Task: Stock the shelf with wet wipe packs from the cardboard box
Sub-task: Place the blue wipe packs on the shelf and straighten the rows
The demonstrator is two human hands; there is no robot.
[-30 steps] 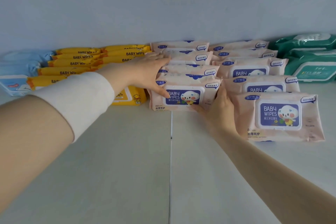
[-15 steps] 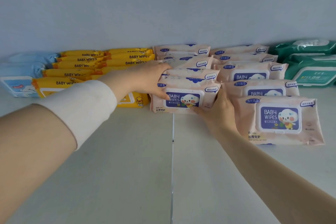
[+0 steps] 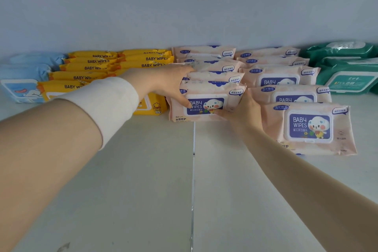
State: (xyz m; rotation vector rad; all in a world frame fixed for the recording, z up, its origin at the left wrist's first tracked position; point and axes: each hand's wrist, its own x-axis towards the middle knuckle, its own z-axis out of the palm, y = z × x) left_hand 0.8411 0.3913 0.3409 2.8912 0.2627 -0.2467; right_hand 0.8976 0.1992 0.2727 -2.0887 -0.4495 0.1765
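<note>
Pink baby wipe packs stand in two rows on the pale shelf [image 3: 143,180]. The front pack of the left row [image 3: 210,106] leans upright against those behind it. My left hand [image 3: 163,86] lies over this row, with straight fingers on the top edges and the thumb pressed on the front pack's face. My right hand [image 3: 243,110] grips that pack's right end, thumb across its lower face. The right pink row ends in a larger-looking front pack [image 3: 308,127]. No cardboard box is in view.
Yellow baby wipe packs [image 3: 92,67] fill the space left of the pink rows, with blue packs [image 3: 24,71] beyond them. Green packs [image 3: 347,75] stand at the far right. A seam [image 3: 193,170] runs down the shelf surface toward me. A plain wall closes the back.
Both hands stay on the same front pink pack and have hardly moved. The view has dipped slightly, so the rows sit a little lower in the frame.
</note>
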